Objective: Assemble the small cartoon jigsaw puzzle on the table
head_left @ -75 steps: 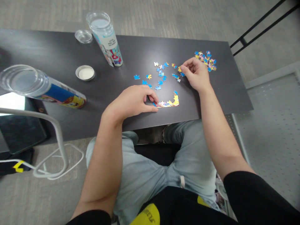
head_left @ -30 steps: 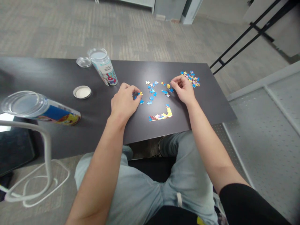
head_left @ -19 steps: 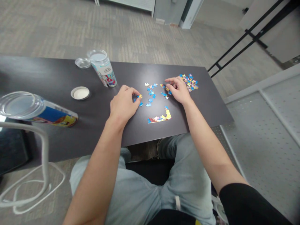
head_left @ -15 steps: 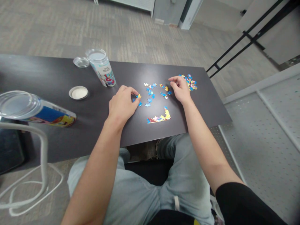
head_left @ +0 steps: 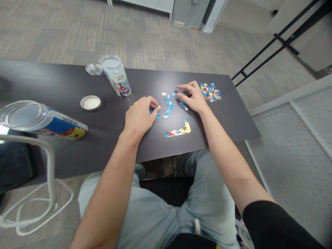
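My left hand [head_left: 141, 116] rests low over the table, thumb and forefinger pinched at a small yellow-and-blue jigsaw piece [head_left: 159, 108]. Blue pieces lie partly hidden beneath those fingers. To the right, my right hand [head_left: 192, 97] hovers palm down with thumb and forefinger spread, covering some loose pieces. Between the hands is a scatter of mostly blue jigsaw pieces [head_left: 168, 103]. Nearer to me lies a joined L-shaped strip of puzzle [head_left: 178, 132], red and blue at the left, yellow at the right. Beyond my right hand is a multicoloured heap of pieces [head_left: 210, 92].
On the dark table [head_left: 114, 145] stand a clear-topped canister [head_left: 118, 77] and a larger blue one [head_left: 64, 124] at left. Near them lie a clear lid [head_left: 93, 69] and a white-lined lid [head_left: 90, 102]. A white cable [head_left: 50, 166] hangs at lower left.
My left hand has moved from the joined strip to the yellow-and-blue piece. My right hand has left the pieces by the heap, opened, and shifted left over the loose pieces. The view has tilted up.
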{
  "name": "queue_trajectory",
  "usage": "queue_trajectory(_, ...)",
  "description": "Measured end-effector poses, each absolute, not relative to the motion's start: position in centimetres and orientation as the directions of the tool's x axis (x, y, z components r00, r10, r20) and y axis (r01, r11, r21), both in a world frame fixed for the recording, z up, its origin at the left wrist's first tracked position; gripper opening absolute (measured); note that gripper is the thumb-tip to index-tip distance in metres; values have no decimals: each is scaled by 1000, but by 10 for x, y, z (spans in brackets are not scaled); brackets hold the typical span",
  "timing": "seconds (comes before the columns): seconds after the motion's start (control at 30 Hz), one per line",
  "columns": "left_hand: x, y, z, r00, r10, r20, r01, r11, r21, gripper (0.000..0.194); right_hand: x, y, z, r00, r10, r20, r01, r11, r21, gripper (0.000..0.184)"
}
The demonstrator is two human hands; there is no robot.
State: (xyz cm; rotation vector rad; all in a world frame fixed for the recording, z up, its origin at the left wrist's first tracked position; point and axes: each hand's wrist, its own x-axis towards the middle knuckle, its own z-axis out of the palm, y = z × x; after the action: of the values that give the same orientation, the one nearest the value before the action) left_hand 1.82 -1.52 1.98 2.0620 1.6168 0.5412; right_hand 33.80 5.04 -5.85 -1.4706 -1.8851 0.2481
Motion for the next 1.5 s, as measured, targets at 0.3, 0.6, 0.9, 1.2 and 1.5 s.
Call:
queue_trajectory(0.3,18,-18,27,212,977,-2,823,-177,540,18,338,53,-45,-191,930,315,801,333,-497,22)
queue_trajectory(0.6,10,-15,21,186,980,77,788,-195,584,19,335,48,-43,-163,925,345,805,327,-496,30)
queue_trajectory(0.9,7,-12,11,197,969,147,715,-245,655,16,334,46,-40,-143,936,323,700,326,-635,16)
queue_trajectory(1.2,9,-15,14,323,923,209,453,-345,822,20,286,22,-13,-214,914,346,308,399,-864,74)
queue_trajectory(1.5,15,-21,20,369,896,247,290,-363,886,10,268,-9,5,-237,926,293,155,333,-930,70)
